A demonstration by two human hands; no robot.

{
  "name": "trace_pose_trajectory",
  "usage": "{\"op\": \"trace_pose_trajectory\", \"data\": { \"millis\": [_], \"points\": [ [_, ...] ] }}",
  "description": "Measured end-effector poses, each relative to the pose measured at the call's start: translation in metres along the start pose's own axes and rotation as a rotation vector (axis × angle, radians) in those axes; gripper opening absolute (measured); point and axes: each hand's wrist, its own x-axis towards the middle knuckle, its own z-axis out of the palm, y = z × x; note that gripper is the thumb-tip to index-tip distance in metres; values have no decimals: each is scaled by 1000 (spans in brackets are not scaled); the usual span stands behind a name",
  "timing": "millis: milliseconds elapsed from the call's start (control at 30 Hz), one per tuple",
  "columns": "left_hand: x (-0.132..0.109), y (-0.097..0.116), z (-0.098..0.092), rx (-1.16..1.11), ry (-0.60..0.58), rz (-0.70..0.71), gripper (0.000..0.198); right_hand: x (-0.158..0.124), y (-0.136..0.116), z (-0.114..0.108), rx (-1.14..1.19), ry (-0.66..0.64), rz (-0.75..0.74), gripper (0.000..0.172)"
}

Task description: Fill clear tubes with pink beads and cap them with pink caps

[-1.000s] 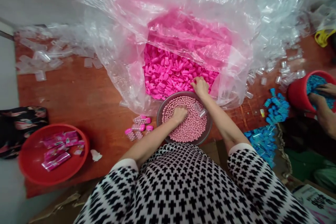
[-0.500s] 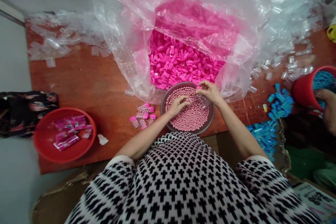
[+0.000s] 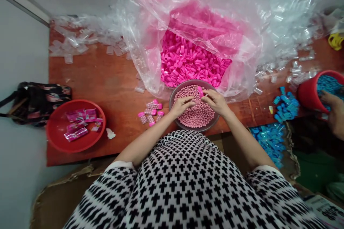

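Note:
A grey bowl (image 3: 174, 121) full of pink beads (image 3: 197, 116) stands at the table's front edge. Over its right side my right hand (image 3: 215, 102) pinches a bright pink cap (image 3: 200, 91) at its fingertips. My left hand (image 3: 182, 106) is above the left part of the beads, its fingers bent together; what they hold, if anything, is too small to make out. Several pink-capped, bead-filled containers (image 3: 151, 112) lie left of the bowl. Behind the bowl, an open plastic bag (image 3: 145, 57) holds many pink caps (image 3: 188, 61).
A red basin (image 3: 57, 139) with pink packets is at the left, beside a dark floral bag (image 3: 53, 94). Clear containers (image 3: 290, 25) are heaped at the back. Blue containers (image 3: 287, 103) and a red bucket (image 3: 307, 91) with another person's hand are at the right.
The pink cap at my right fingertips now stands upright and shows more clearly. My right hand has shifted slightly down. The whole view has moved a little, with more of the left side showing.

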Motion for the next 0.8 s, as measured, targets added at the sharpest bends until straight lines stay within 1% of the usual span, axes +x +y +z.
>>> {"op": "trace_pose_trajectory", "data": {
  "millis": [67,200,300,400,467,533,600,667,733,800],
  "points": [
    [-4,4,-1,78,6,44,38,-3,-5,6,-30,18,-23,30],
    [-10,9,-4,163,27,95,33,-7,-9,19,-111,-56,-48,32],
    [-14,10,-6,194,27,140,31,-11,-12,24,-244,-106,-65,36],
    [-15,11,-8,265,-13,212,28,-17,-15,28,-409,-130,-74,36],
    [-15,13,-8,374,-44,251,26,-21,-17,31,-497,-146,-83,34],
    [-14,16,-7,536,-69,268,29,-23,-16,35,-549,-173,-94,33],
    [-14,20,-7,690,-88,255,32,-22,-11,36,-549,-192,-107,34],
    [-12,23,-9,754,-106,211,31,-19,-6,36,-497,-204,-117,33],
    [-10,26,-13,724,-121,143,28,-13,-2,32,-422,-234,-123,33],
    [-8,29,-18,657,-159,85,24,-4,-3,25,-386,-247,-147,37]
  ]
}}
